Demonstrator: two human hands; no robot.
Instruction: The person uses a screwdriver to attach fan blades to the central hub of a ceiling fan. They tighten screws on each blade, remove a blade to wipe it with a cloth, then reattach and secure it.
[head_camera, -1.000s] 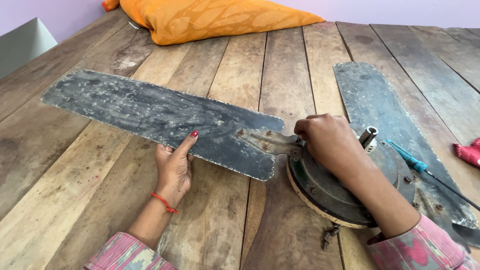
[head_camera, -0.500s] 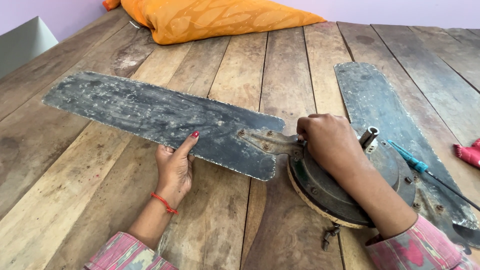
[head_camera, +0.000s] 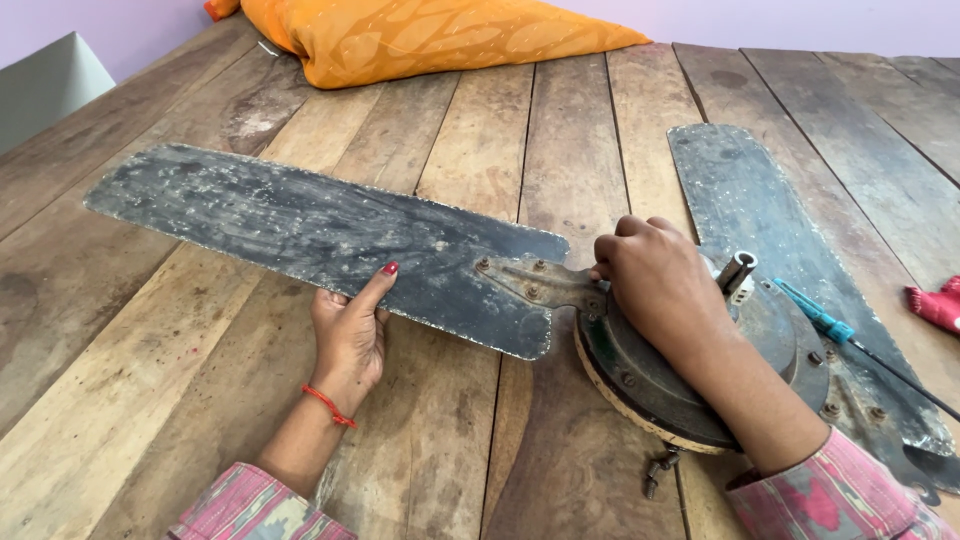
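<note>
A dusty dark ceiling fan blade (head_camera: 320, 235) is laid flat across a wooden plank table (head_camera: 470, 130), gripped along its near edge by the left hand (head_camera: 350, 335), thumb on top and fingers tucked beneath. Its metal bracket (head_camera: 535, 282) is met by the right hand (head_camera: 660, 285), curled closed there over the round fan motor (head_camera: 690, 370); what is pinched cannot be told. A second blade (head_camera: 760, 215), a blue-handled screwdriver (head_camera: 815, 318), a red object (head_camera: 935, 305) and an orange cushion (head_camera: 420, 35) are seen beyond.

You're in a home, makeshift repair spot. Rough plank floor (head_camera: 480, 150), orange cushion (head_camera: 420, 35) beyond the dismantled ceiling fan (head_camera: 690, 360), lilac wall (head_camera: 800, 20) behind.
</note>
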